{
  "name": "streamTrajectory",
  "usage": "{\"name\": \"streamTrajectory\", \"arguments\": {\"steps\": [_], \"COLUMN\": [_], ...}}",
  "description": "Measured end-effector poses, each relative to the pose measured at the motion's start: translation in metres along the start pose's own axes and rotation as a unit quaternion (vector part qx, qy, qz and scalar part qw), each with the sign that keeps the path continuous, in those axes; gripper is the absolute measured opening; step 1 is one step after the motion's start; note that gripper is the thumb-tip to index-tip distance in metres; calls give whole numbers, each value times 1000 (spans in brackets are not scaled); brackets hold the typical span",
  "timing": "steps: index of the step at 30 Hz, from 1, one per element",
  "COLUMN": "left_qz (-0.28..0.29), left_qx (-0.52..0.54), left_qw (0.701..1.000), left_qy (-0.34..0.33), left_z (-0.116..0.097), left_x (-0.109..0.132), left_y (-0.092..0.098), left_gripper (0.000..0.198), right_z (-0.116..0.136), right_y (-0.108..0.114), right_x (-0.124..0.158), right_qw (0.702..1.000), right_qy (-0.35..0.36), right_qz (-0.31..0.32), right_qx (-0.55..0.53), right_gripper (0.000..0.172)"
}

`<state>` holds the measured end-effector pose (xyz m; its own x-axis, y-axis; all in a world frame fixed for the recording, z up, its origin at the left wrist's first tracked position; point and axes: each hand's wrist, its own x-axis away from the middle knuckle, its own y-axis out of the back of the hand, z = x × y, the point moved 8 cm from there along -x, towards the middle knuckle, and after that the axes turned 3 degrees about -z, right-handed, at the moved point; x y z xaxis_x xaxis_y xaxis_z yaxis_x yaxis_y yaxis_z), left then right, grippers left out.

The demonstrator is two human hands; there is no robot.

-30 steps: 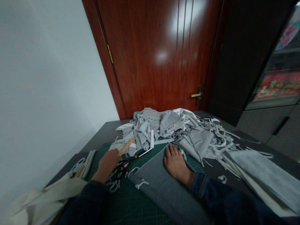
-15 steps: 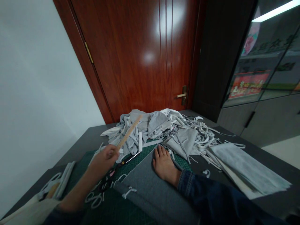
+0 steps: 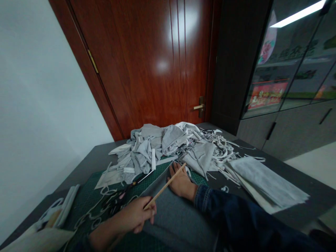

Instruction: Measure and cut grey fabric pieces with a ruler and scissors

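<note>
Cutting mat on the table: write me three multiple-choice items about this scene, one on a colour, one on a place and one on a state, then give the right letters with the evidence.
1. What colour is the cutting mat?
A. Red
B. Green
C. Yellow

2. Where do the scissors lie?
A. On the cutting mat, beside the grey fabric scraps
B. On the floor
C. Hanging on the wall

3. What is the left hand doing?
A. Resting open and empty
B. Holding the scissors
C. Gripping a wooden ruler in its fingers

Answers:
1. B, since the mat's surface shows green with a fine grid.
2. A, since the blades point toward the pile from the mat.
3. C, since the ruler runs out from between the fingers.
</note>
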<state>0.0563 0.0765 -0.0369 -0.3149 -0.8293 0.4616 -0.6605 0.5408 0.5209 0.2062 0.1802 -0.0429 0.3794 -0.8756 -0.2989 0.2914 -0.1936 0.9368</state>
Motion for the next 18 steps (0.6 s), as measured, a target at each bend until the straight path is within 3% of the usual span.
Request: {"name": "streamTrajectory", "arguments": {"steps": [6,11,18], "left_qz": [45,80,36], "left_qx": [-2,44,92], "left_qw": [998,993,991], "left_qy": [51,76,87], "left_z": [29,39,40], "left_x": [11,23,36], "left_y": [0,2,21], "left_gripper": [33,48,63], "right_z": [9,6,-21], "right_y": [0,16,29], "right_x": [8,8,-5], "right_qw": [1000,1000,1000], "right_qy": [9,21,7], "right_qz": [13,7,4], "right_qx": [4,-3,23], "right_gripper": [67,64,48]}}
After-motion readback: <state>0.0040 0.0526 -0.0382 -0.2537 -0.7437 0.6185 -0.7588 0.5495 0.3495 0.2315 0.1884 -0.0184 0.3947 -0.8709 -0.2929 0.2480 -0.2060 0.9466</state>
